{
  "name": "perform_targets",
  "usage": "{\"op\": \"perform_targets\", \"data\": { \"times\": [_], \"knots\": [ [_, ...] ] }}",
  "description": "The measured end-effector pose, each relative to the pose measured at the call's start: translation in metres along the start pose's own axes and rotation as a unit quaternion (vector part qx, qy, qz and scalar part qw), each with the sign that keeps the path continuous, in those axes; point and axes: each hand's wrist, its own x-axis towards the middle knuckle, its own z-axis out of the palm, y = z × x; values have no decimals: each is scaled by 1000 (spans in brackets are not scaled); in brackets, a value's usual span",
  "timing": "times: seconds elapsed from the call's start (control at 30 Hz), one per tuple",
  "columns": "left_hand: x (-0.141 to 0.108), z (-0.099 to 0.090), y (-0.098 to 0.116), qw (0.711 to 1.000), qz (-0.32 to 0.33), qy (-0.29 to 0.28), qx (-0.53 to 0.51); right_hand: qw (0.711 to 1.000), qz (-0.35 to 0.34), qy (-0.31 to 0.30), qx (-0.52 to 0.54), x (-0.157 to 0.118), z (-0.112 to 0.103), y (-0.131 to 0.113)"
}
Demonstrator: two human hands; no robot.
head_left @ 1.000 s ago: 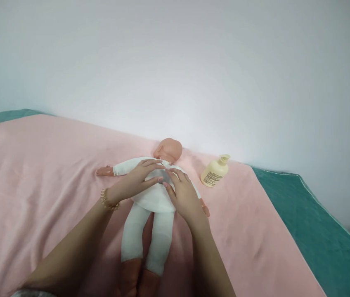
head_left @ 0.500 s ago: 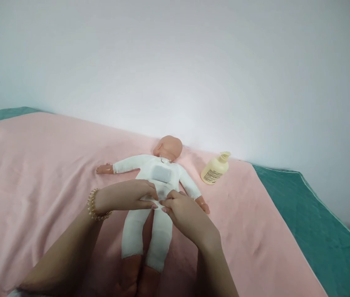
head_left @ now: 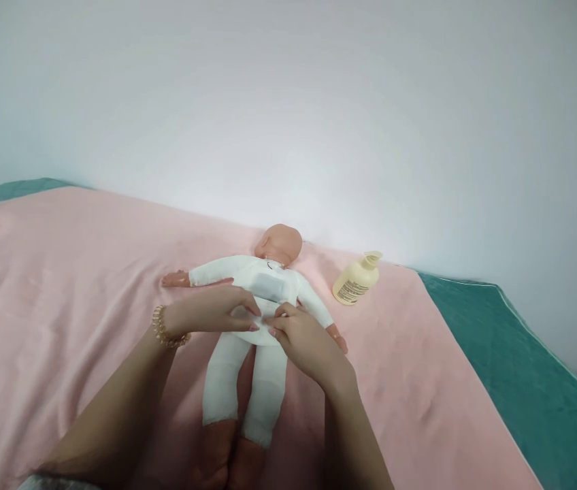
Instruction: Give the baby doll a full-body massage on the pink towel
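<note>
A baby doll (head_left: 268,374) with a white cloth body and tan plastic head, hands and legs lies stretched out, its face not visible. A grey rectangular panel (head_left: 267,287) shows on its upper torso. My left hand (head_left: 222,309) rests across the doll's lower torso from the left, thumb apart from the curved fingers. Opposite it, my right hand (head_left: 306,340) lies on the same area, its fingers bent and thumb spread away from them. Both sets of fingertips nearly meet at the middle. Neither hand holds anything visible.
A pale yellow pump bottle (head_left: 356,280) stands to the right of the doll's head. Under everything is a pink cloth (head_left: 421,381), wrinkled at left, over a green sheet (head_left: 513,354). A white wall (head_left: 288,122) rises behind. A beaded bracelet (head_left: 163,328) circles my left wrist.
Both hands have slid a little up the doll's torso, toward its head, uncovering more of the white cloth above the legs. The doll and bottle have stayed put.
</note>
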Motion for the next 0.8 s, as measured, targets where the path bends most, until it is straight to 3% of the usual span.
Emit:
{"op": "perform_targets", "data": {
  "times": [0.1,0.17,0.37,0.57,0.8],
  "knots": [
    [1,0,-7,996,15,-88,-2,1000,-7,9,17,5,2,7],
    [3,2,-9,995,9,-100,-8,999,-7,-2,37,10,6,12],
    [9,7,-11,995,2,-95,-19,997,11,-8,70,17,6,16],
    [16,7,-19,999,8,-31,-4,995,23,31,91,20,1,16],
    [19,9,-21,996,-50,-61,-34,993,54,14,105,31,8,20]
  ]
}}
